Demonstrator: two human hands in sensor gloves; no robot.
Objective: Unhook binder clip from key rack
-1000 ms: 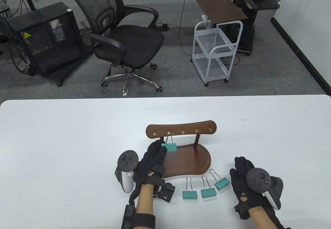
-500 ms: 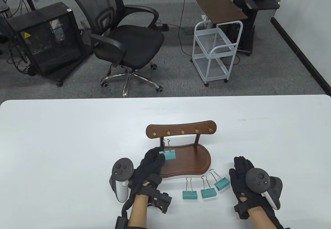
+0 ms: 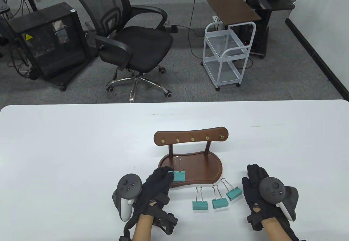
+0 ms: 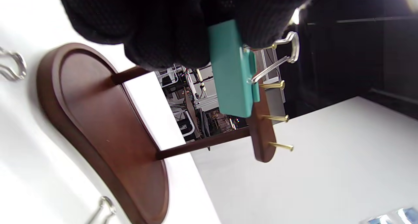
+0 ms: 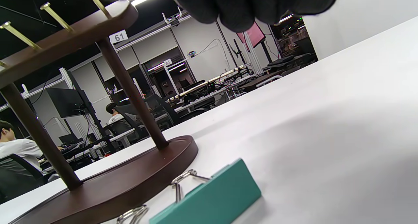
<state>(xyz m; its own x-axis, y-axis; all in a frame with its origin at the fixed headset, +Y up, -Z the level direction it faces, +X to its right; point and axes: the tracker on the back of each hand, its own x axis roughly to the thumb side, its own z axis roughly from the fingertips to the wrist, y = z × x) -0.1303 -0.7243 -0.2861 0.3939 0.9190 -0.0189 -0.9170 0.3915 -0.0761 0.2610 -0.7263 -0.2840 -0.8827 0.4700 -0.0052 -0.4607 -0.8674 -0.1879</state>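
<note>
While pinched by its teal body in the left hand (image 3: 159, 179), binder clip (image 3: 178, 175) hangs clear of key rack (image 3: 190, 137): light, stiff, slick wire loops. Right hand (image 3: 256, 186) flat on bench (image 3: 68, 148), gripping nothing.

I am seeing my left hand (image 3: 156, 182) pinching a teal binder clip (image 3: 179, 175) over the near edge of the wooden key rack's (image 3: 190, 153) base, clear of the brass hooks. Three more teal clips (image 3: 217, 197) are lying on the white table (image 3: 68, 156) just in front of the base. My right hand (image 3: 257, 189) is resting flat on the table beside them.
</note>
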